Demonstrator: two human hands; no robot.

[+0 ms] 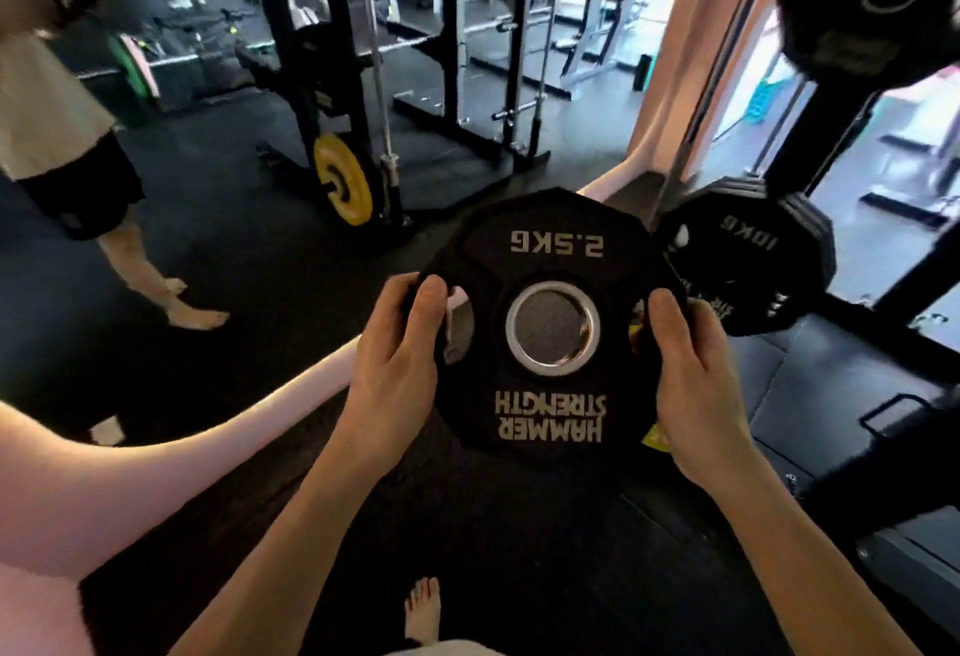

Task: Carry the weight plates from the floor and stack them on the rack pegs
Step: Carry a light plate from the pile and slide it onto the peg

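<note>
Gripping the 2.5 kg plate by opposite edges, left hand and right hand hold it flat.

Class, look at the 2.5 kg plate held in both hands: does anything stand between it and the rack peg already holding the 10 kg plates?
Nothing visible does. The 2.5 kg plate, held by the left hand and right hand, sits just left of the 10 kg plates, partly overlapping them in view.

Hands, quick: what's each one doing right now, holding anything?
Left hand: closed on the left edge of the 2.5 kg plate, thumb on its face.
Right hand: closed on the same plate's right edge.
</note>
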